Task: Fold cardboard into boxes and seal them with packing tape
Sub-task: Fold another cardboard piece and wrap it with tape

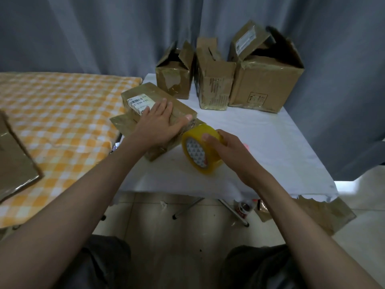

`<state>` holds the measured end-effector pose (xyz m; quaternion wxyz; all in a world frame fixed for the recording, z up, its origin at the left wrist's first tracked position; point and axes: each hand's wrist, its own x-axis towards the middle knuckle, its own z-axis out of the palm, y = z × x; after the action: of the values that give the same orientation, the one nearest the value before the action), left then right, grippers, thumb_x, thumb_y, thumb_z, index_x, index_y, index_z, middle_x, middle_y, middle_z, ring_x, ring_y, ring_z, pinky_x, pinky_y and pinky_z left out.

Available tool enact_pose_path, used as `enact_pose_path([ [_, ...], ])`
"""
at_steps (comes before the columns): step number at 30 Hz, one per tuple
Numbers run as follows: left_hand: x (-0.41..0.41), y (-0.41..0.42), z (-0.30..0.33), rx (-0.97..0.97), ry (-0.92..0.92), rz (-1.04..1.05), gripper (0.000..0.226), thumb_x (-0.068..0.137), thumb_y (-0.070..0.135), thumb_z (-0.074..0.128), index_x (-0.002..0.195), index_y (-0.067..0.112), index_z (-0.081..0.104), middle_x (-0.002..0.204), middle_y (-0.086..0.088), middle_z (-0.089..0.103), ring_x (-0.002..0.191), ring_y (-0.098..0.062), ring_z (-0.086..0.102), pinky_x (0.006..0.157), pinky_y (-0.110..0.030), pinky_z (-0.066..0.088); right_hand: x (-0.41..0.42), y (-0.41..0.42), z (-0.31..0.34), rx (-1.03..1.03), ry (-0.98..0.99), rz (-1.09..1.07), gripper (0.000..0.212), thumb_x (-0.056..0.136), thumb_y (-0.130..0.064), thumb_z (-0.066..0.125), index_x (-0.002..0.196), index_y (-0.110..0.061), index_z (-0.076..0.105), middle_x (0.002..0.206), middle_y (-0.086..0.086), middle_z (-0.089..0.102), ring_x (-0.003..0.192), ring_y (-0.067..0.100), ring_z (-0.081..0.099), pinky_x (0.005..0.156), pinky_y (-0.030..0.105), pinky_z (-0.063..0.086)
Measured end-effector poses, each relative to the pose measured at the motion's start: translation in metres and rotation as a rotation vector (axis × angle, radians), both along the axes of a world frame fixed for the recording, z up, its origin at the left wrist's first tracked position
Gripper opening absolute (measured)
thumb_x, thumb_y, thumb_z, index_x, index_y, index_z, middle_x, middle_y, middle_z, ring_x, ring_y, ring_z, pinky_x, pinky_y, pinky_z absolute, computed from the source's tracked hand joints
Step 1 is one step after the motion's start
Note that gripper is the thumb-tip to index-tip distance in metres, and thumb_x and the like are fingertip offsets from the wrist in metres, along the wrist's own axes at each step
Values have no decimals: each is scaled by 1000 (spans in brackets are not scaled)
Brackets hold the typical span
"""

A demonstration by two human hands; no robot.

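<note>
Closed cardboard box (158, 113) lying flat under the left hand (160, 119), fingers straight, pressing its top. Tape roll (200, 149) just right of that hand, gripped by the right hand (225, 147), touching the box end. Both over the white bench (270, 142); three open boxes (220, 80) beyond.

Dim, soft indoor light, slight overall blur, wide-angle bending at edges, glare on the floor (366, 197) at right.
</note>
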<state>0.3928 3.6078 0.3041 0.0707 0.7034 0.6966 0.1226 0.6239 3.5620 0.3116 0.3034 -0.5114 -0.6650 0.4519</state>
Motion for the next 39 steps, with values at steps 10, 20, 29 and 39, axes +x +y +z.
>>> enact_pose_path([
  [10,18,-19,24,216,62,40,101,72,85,32,139,12,51,142,-10,45,128,-31,36,105,-44,33,70,45,-9,195,-514,-16,20,82,-1,73,98,-13,75,98,-3,67,93,12,58,68,-3,36],
  [20,29,-30,20,57,-188,104,116,67,95,33,151,15,36,159,-3,31,145,-27,22,115,-43,23,64,59,-9,255,-379,-175,23,81,-10,81,101,-10,72,94,10,64,81,25,64,72,27,57],
  [29,37,-35,16,14,-187,119,130,60,102,28,157,16,18,165,-3,14,150,-23,11,122,-46,13,8,64,38,502,-172,127,24,94,-5,65,113,-16,74,108,1,67,92,9,64,78,23,54],
  [39,41,-38,19,-10,-206,112,128,64,98,33,158,13,14,166,-5,9,152,-23,5,122,-48,11,-15,68,44,662,-242,317,17,84,-2,75,95,-14,80,93,-2,73,89,9,67,80,29,56],
])
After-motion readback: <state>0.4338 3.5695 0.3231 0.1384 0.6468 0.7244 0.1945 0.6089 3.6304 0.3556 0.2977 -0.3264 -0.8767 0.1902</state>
